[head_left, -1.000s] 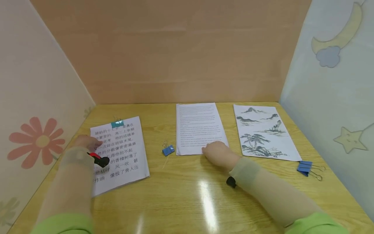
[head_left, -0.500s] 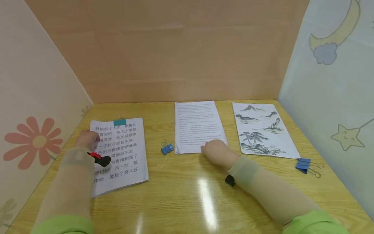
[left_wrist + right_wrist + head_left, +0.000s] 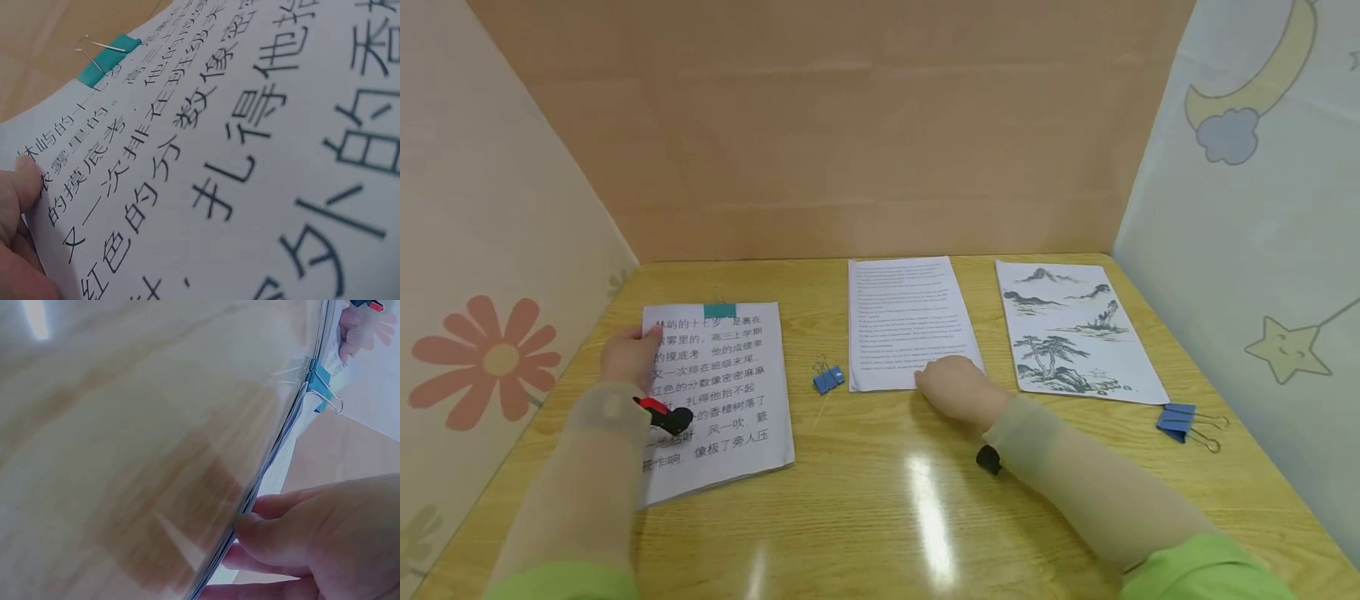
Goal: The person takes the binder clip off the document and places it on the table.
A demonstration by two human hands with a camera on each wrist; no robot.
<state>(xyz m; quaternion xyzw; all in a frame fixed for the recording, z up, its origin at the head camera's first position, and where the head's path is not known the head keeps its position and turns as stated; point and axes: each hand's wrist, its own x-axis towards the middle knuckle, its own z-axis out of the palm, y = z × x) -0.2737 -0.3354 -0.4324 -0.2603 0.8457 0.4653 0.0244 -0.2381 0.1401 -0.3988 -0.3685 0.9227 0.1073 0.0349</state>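
Note:
My left hand (image 3: 628, 354) grips the left edge of a stack of large-print paper (image 3: 730, 442). In the left wrist view the thumb (image 3: 26, 181) lies on top and fingers go beneath the edge. A teal binder clip (image 3: 720, 309) is clamped on that stack's top edge. My right hand (image 3: 958, 390) is at the near edge of a stack of small-print paper (image 3: 906, 325). In the right wrist view its thumb (image 3: 269, 534) and curled fingers close on the sheets' edge. A blue binder clip (image 3: 828, 379) lies left of this stack.
To the right lies a stack of paper with an ink landscape (image 3: 1067, 333) on top. Near its lower right corner is a larger blue binder clip (image 3: 1177, 422). Patterned walls flank the wooden table (image 3: 820, 525), and a tan panel (image 3: 865, 150) stands behind.
The left stack has shifted right and turned slightly straighter, with my left hand holding its edge. The right hand and the other two stacks stay nearly in place.

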